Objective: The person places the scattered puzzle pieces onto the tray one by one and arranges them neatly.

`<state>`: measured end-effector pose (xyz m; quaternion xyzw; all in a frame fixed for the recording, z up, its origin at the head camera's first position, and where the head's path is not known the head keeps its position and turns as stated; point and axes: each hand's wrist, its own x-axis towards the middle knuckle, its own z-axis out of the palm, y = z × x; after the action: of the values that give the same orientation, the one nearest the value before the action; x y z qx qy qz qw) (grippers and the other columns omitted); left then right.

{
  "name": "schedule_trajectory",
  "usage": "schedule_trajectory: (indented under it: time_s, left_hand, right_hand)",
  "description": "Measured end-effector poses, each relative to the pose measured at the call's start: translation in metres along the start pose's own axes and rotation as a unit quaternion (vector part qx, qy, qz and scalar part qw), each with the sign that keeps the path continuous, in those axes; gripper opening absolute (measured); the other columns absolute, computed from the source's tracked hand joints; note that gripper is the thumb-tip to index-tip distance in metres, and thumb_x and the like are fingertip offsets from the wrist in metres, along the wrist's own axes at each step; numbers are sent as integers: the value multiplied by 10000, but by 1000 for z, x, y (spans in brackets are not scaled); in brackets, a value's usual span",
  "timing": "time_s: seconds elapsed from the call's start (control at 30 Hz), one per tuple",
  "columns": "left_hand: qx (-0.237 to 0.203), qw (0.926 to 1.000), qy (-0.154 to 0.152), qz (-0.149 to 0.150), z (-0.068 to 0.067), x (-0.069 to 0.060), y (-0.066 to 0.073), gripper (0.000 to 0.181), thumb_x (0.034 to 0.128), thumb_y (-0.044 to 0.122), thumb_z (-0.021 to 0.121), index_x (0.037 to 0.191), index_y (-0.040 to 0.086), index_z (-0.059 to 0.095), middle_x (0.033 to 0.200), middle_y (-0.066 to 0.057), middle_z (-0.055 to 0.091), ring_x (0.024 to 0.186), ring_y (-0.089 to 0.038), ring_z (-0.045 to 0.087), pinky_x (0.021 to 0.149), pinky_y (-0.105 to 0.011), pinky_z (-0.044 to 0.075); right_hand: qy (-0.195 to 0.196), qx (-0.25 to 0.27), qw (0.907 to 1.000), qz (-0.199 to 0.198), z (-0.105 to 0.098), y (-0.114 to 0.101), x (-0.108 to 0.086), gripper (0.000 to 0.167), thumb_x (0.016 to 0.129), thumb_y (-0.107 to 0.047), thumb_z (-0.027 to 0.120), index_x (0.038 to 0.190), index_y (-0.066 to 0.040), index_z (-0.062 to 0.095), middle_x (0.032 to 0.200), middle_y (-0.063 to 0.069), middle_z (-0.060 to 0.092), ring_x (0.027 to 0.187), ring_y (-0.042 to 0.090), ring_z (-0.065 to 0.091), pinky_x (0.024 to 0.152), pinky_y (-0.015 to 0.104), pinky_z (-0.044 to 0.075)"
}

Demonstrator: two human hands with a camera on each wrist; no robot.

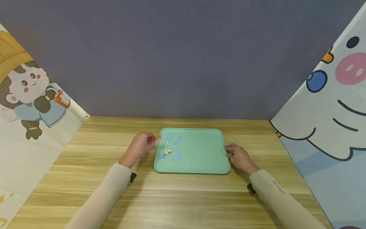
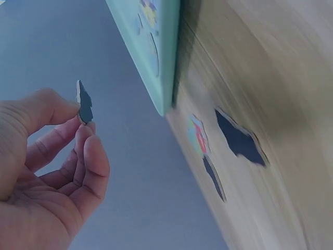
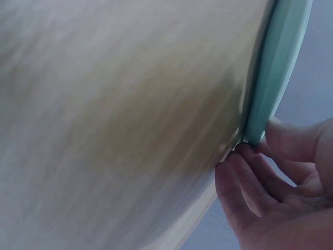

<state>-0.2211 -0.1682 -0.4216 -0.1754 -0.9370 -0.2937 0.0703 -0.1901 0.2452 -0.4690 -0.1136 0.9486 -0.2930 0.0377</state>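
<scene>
My left hand (image 1: 140, 145) is just off the tray's left edge, pinching a small puzzle piece (image 1: 158, 138) between thumb and fingertips. That piece has an orange face in the head view; its dark side (image 2: 85, 105) shows in the left wrist view. A mint-green tray (image 1: 203, 151) lies flat on the wooden table. Inside its left part are several flat puzzle pieces, among them a light-blue strip (image 1: 178, 140), a blue-yellow piece (image 1: 168, 139), a yellow-purple cluster (image 1: 168, 152) and a pale-blue piece (image 1: 177, 156). My right hand (image 1: 239, 157) grips the tray's right rim, thumb against its edge.
On the table left of the tray lie a dark-faced piece (image 2: 240, 139), a colourful piece (image 2: 197, 134) and a narrow dark piece (image 2: 214, 177). A grey partition (image 1: 180, 63) closes the back. Cartoon-printed panels stand at the left (image 1: 43, 152) and right (image 1: 314, 127).
</scene>
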Motion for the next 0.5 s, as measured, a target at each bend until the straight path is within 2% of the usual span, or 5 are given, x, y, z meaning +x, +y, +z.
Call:
schedule_trajectory:
  time_s: [0.33,0.5]
  left_hand:
    - [83,9991,-182,365,17,23,20,107,813,29,673,908,29,722,799,-29,672,700,-130,597,613,-269,497]
    - [205,9985,-273,432,33,32,30,95,807,23,698,895,42,728,788,-15,671,704,-134,598,662,-309,485]
  right_hand:
    - [-44,-50,9999,104,1,-1,0,394,912,-12,588,1292,66,521,1288,197,516,1152,383,500,911,473,443]
    - [1,-95,9999,106,0,-2,0,390,910,-19,594,1286,63,528,1276,192,526,1132,377,515,901,468,451]
